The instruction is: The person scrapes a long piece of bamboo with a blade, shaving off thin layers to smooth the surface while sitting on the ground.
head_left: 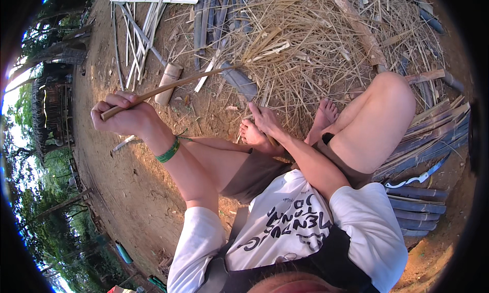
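My left hand [121, 113], raised at the left, is closed around the near end of a long brown bamboo strip [173, 85]. The strip slants up to the right, its thin tip reaching the dry shavings. Next to my bare foot [252, 135], my right hand [266, 122] is closed, thumb pointing up. A narrow dark edge shows by its thumb and a tan end below the palm, but I cannot make out what this thing is. The right hand is apart from the strip. A dark split bamboo piece [239, 83] lies just beyond it.
A short log [168, 83] lies on the dirt beyond the left wrist. Pale strips [145, 30] and a heap of shavings [300, 43] spread ahead. Split bamboo slats [417, 140] are stacked at the right, with a knife-like tool [420, 178] on them. A pole [359, 28] crosses the shavings.
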`<state>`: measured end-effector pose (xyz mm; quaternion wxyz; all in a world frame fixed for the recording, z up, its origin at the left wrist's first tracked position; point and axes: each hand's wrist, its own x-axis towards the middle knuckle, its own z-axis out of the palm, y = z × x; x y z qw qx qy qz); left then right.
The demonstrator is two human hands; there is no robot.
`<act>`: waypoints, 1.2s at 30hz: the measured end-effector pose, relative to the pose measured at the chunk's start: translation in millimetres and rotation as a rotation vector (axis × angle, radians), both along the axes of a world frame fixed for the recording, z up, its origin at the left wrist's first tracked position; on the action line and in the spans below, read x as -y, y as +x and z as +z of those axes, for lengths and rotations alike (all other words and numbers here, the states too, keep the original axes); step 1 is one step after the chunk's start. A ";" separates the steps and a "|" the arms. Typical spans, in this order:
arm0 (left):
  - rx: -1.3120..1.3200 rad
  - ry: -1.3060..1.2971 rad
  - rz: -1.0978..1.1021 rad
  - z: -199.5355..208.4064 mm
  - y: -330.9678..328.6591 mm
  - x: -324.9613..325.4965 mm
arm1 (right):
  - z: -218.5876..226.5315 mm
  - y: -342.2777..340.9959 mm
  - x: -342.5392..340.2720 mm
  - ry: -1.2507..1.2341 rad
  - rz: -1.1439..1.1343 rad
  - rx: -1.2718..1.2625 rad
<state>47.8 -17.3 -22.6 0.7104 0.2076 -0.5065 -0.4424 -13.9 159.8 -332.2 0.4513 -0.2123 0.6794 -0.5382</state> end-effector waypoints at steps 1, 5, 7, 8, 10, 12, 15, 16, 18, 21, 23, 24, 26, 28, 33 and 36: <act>-0.011 0.003 0.002 0.2 0.2 1.9 | -7.0 0.5 -0.6 0.023 0.012 -0.059; -0.086 0.034 -0.004 3.9 4.4 14.4 | -65.9 2.3 -9.4 0.122 -0.011 -0.189; -0.116 0.045 0.011 3.8 13.7 21.3 | -66.7 0.9 -9.4 0.198 0.004 -0.205; -0.123 0.043 0.023 2.6 17.9 25.9 | -67.1 -1.6 -7.1 0.247 0.034 -0.218; -0.147 0.054 0.031 -0.8 24.2 33.0 | -61.2 -3.4 -3.2 0.301 0.062 -0.248; -0.171 0.074 0.057 -5.1 42.2 36.3 | -32.8 9.1 -1.5 0.234 0.032 -0.185; -0.138 0.050 0.085 -8.5 49.6 34.3 | -21.3 9.4 -9.7 0.085 0.109 -0.217; -0.144 0.069 0.043 -2.6 33.2 34.1 | -57.0 7.0 -9.3 0.176 -0.054 -0.252; -0.140 0.099 0.027 -0.6 31.5 38.5 | -79.9 -11.0 -14.3 0.338 0.029 -0.250; -0.130 0.048 0.115 -5.3 38.6 45.1 | -62.0 2.7 -17.0 0.351 0.102 -0.166; -0.168 0.087 0.148 -1.4 26.4 49.8 | -72.6 7.3 -14.1 0.277 0.052 -0.320; -0.164 0.088 0.141 0.6 28.0 52.0 | -75.4 10.0 -17.2 0.227 -0.021 -0.372; -0.164 0.101 0.136 3.2 30.2 54.8 | -83.5 -2.0 -21.6 0.395 0.027 -0.294; -0.171 0.132 0.138 -0.9 31.3 58.8 | -78.4 -18.1 -18.1 0.448 0.114 -0.075; -0.167 0.116 0.059 -0.7 40.5 65.1 | -65.3 0.2 -15.2 0.311 0.044 -0.326; -0.175 0.134 -0.042 4.3 45.7 66.0 | -72.0 -21.8 -14.1 0.458 0.026 -0.300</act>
